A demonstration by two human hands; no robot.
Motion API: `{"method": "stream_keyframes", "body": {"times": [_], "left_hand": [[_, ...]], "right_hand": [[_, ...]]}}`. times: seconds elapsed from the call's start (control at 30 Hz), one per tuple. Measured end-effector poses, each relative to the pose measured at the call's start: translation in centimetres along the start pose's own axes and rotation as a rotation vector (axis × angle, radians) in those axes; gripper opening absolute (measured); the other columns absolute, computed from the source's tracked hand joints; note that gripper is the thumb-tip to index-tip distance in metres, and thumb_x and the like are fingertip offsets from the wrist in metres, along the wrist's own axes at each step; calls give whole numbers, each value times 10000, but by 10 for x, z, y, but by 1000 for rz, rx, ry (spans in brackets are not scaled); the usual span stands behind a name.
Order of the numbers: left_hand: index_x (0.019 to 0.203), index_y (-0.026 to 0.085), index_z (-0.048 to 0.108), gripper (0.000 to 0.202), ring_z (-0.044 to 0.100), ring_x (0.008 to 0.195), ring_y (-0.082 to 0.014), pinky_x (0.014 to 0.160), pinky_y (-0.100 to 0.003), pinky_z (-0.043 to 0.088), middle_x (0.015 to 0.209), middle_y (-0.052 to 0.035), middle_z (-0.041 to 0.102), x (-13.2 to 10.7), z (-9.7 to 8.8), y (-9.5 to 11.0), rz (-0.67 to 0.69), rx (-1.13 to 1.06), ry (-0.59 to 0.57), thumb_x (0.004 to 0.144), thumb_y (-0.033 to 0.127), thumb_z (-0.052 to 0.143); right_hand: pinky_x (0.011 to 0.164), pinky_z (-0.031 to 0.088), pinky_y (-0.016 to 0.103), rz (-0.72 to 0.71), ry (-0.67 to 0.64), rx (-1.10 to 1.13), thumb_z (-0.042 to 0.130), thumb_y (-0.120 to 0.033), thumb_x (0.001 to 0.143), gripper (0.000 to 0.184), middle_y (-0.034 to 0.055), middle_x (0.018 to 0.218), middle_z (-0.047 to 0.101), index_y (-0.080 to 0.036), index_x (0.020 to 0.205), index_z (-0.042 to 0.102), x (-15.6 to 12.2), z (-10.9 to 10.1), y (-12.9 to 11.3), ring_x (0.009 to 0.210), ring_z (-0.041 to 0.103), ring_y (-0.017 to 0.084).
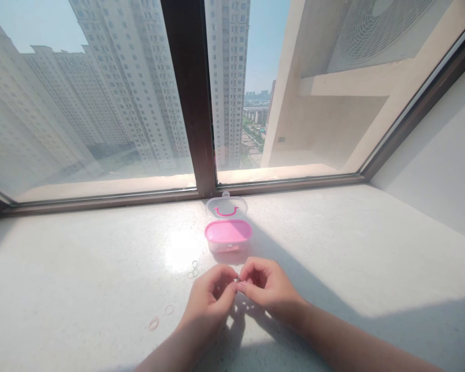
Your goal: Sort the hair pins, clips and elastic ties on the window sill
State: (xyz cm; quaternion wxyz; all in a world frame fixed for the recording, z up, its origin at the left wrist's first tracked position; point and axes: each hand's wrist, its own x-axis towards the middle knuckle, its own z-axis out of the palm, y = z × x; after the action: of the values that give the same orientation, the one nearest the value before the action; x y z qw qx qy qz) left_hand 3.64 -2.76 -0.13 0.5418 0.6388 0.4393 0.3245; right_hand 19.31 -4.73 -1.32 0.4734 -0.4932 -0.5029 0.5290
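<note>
My left hand [214, 292] and my right hand [270, 284] meet above the white sill, thumbs and forefingers pinched together. Between the fingertips shows a small dark object [238, 279], mostly hidden and too small to name. Just beyond the hands stands a pink oval box [228, 247] with its clear lid [226, 200] swung back; a pink handle [226, 214] is on the lid. To the left of my left hand lie several pale green thin rings [195, 272]. Nearer to me are a pale pink ring [169, 310] and some reddish thin rings [154, 324], like small hair elastics.
The pale speckled sill [81, 268] runs up to a dark window frame [205, 194], with a post [189, 93] in the middle. A white wall [442, 150] bounds the right side. Strong sunlight and shadow bands cross the surface.
</note>
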Motion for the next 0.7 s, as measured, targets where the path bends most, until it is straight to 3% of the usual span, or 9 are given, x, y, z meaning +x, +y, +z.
{"method": "stream_keyframes", "body": {"times": [0.23,0.37,0.53,0.7], "left_hand": [[754,148,596,134,493,549,-110,516,-220,362,636,1,557,2,-2,-4,-14,-8,-4,808,270,597],[747,145,570,100,470,517,-96,504,-213,350,597,16,533,4,-1,-4,-27,-99,-7,797,231,575],[725,145,556,73,453,473,-78,473,-194,336,552,46,496,6,-2,0,-56,-235,-27,754,196,601],[700,141,562,78,448,448,-70,458,-185,327,523,46,502,5,-2,3,-82,-290,-55,734,182,619]], "right_hand": [[454,272,210,2,-10,46,732,-233,700,188,-52,528,454,-146,670,568,1,-2,0,484,387,69],[466,303,204,-15,-3,76,733,-183,681,183,-54,590,483,-167,797,593,-1,-3,2,500,401,67],[487,339,203,-173,-2,-10,723,-103,664,293,-11,840,540,-214,927,660,-3,-2,1,554,423,55],[491,368,204,-306,-11,-144,683,-94,719,235,-1,832,520,-239,896,734,-4,-2,0,568,437,61]]}}
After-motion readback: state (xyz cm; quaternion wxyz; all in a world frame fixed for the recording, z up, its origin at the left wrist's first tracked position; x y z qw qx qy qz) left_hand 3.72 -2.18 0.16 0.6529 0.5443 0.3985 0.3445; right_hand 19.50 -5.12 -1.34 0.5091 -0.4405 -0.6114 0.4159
